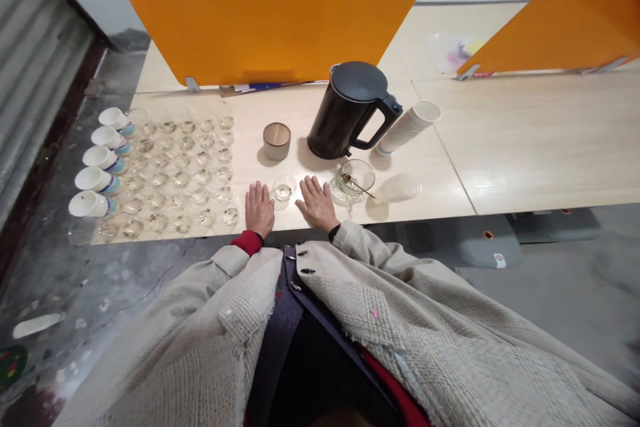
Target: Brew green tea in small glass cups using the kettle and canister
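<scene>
Left hand and right hand lie flat at the front edge of the surface, fingers open and empty, a small glass cup between them, marginally nearer the left.

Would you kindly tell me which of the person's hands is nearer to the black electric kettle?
The right hand is nearer, lying just in front of the black electric kettle. The left hand is farther off, in front of and to the kettle's left, with a small glass cup between the hands.
</scene>
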`<state>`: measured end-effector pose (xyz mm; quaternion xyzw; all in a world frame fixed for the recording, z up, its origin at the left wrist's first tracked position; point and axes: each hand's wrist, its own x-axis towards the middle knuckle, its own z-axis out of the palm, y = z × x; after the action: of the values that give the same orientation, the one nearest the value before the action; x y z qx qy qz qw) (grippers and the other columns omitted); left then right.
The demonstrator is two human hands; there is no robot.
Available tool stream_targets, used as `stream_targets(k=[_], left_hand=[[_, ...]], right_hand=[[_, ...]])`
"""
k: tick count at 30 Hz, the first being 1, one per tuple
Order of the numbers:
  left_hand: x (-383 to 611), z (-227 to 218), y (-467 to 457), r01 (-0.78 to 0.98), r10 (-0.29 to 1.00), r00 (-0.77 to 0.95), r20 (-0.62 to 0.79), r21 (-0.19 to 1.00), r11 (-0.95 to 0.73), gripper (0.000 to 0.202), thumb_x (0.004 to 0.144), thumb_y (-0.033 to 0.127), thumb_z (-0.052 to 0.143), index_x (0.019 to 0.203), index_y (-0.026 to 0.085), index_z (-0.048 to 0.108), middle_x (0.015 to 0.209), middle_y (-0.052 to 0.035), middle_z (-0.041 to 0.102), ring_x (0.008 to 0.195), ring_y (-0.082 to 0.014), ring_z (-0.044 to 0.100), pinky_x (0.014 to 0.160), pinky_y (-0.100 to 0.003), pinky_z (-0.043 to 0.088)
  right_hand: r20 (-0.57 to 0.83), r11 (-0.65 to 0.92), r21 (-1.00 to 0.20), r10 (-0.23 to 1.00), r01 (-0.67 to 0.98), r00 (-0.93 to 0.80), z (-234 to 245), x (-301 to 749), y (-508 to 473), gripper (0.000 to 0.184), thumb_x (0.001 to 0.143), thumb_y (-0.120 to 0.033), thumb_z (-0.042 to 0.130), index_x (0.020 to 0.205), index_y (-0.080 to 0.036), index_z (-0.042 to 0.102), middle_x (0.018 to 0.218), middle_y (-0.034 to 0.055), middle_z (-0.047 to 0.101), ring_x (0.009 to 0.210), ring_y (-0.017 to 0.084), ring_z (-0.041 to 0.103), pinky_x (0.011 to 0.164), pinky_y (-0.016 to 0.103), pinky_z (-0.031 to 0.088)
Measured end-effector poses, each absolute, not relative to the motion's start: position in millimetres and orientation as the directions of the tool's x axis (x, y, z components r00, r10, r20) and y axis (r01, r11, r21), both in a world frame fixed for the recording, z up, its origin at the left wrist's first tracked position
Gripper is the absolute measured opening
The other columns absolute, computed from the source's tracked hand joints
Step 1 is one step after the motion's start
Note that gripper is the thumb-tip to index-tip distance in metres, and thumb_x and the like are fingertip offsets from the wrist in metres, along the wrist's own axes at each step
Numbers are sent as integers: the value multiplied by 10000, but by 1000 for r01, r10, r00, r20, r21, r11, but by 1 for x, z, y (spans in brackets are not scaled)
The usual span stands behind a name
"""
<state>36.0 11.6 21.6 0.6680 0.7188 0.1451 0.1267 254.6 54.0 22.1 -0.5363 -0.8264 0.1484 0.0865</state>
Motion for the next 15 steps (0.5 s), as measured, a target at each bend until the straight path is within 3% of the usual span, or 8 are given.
stream_targets(k=[7,15], left_hand=[[36,20,11,925,997,-75,-2,373,70,624,1082,312,396,1665,89,420,1802,-177,275,1716,-332,148,1401,-598,152],[14,7,3,863,996,-37,79,506,-9,619,1107,361,338,1662,96,405,1783,-197,334,1704,-314,215,1395,-582,203]], right_hand=[[-29,391,-323,906,862,-422,15,258,55,718,1113,-497,388,1718,-113,341,1815,179,253,1718,343,175,1365,646,84],[2,398,-326,907,858,-420,8,260,56,720,1109,-525,367,1716,-138,355,1817,171,263,1709,354,201,1356,660,99]])
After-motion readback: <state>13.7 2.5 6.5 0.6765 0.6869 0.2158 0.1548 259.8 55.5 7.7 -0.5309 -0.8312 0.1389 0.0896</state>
